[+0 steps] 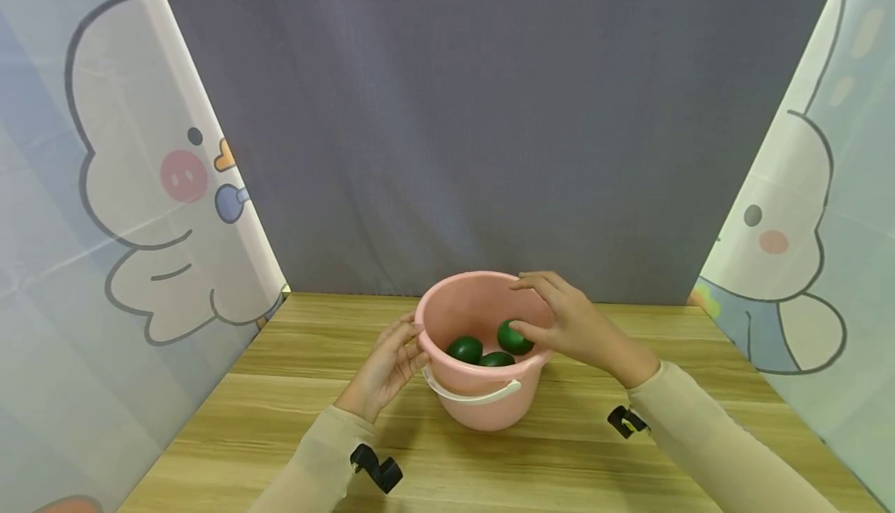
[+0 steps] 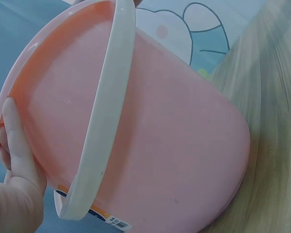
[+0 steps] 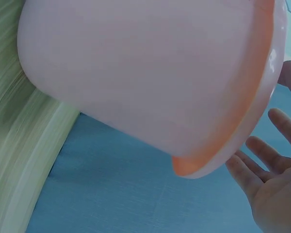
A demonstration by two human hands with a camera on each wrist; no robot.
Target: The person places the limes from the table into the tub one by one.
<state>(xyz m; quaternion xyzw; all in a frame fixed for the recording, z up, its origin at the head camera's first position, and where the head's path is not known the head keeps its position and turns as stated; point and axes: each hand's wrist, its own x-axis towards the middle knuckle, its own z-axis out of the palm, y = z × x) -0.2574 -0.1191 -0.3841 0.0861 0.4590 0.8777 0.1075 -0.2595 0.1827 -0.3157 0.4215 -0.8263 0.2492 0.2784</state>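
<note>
A pink bucket (image 1: 482, 408) stands upright on the wooden table, its white handle (image 1: 482, 398) hanging down at the front. Inside lie smooth dark green, egg-shaped things; the right one (image 1: 513, 338) is partly behind my thumb, beside a left one (image 1: 464, 350) and a front one (image 1: 497, 359). My left hand (image 1: 383, 361) holds the bucket's left rim, with fingers against the outer wall in the left wrist view. Over the right rim reaches my right hand (image 1: 576, 330), its fingers spread and its thumb above the right green thing. Contact between them cannot be told.
The wooden table (image 1: 294, 420) runs back to a grey curtain (image 1: 447, 148). Cartoon-printed cloths hang at the left (image 1: 140, 186) and right (image 1: 790, 225). A black clip-like mount (image 1: 376, 468) sits by the left sleeve, another (image 1: 625, 421) by the right.
</note>
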